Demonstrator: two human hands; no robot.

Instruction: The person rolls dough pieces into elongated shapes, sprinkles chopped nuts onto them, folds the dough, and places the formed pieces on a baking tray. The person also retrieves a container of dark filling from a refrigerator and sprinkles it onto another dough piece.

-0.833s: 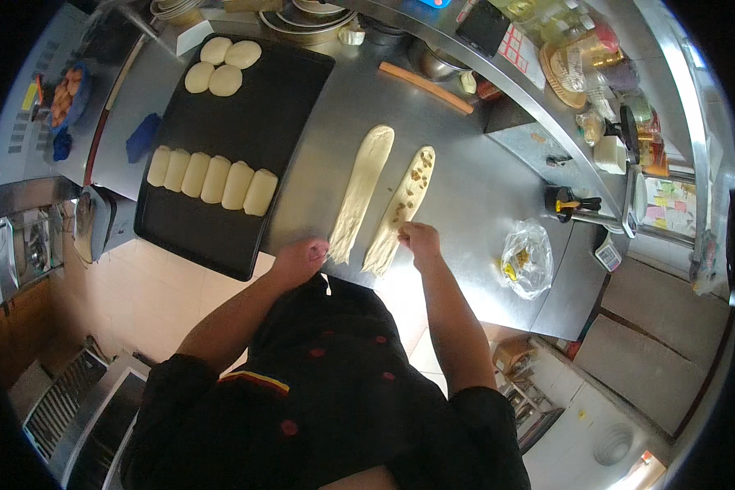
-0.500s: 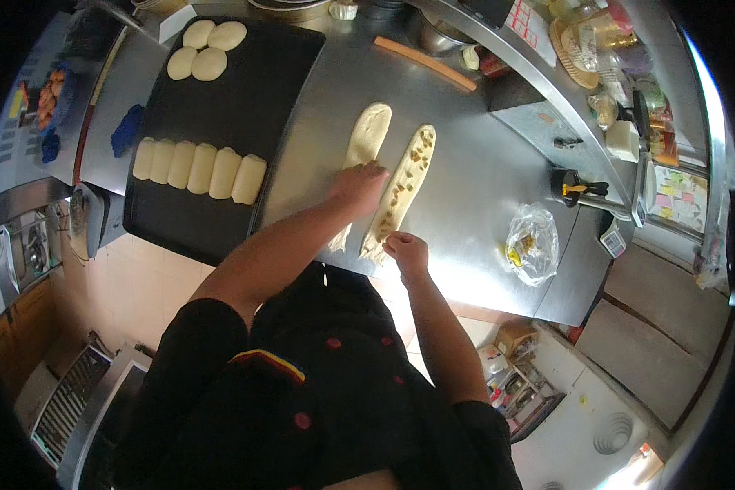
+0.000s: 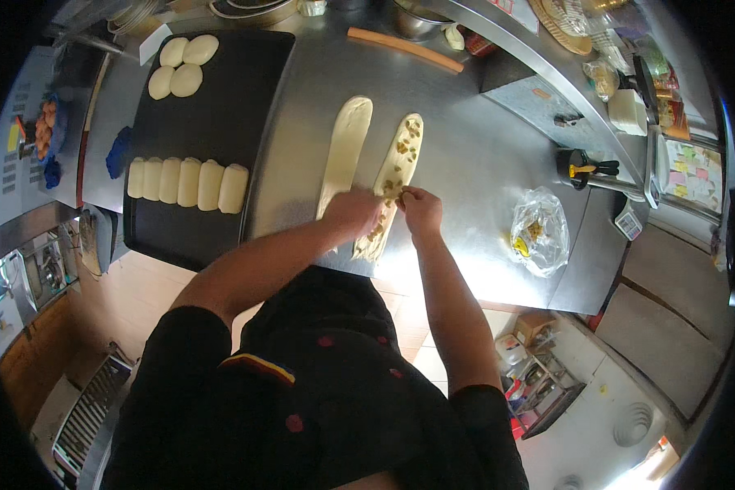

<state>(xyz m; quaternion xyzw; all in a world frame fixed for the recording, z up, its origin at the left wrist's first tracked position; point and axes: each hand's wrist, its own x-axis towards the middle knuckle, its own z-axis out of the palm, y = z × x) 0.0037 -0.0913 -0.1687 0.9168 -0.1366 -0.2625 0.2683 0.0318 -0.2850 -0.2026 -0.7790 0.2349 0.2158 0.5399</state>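
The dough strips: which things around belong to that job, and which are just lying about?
Likely of the job:
topped strip, left hand and right hand at it
plain strip
dough tray
wooden rod
clear bag

Seemingly just lying about:
blue bundle
metal bowl
black holder

It was a bakery kitchen: a stainless-steel worktop (image 3: 474, 163) held a rolling pin (image 3: 406, 49) and dough strips (image 3: 347, 143), beside a baking tray (image 3: 200, 126) of dough rolls (image 3: 189, 181) and a shelf (image 3: 576, 94) of what looked like ingredient bags (image 3: 602, 79)
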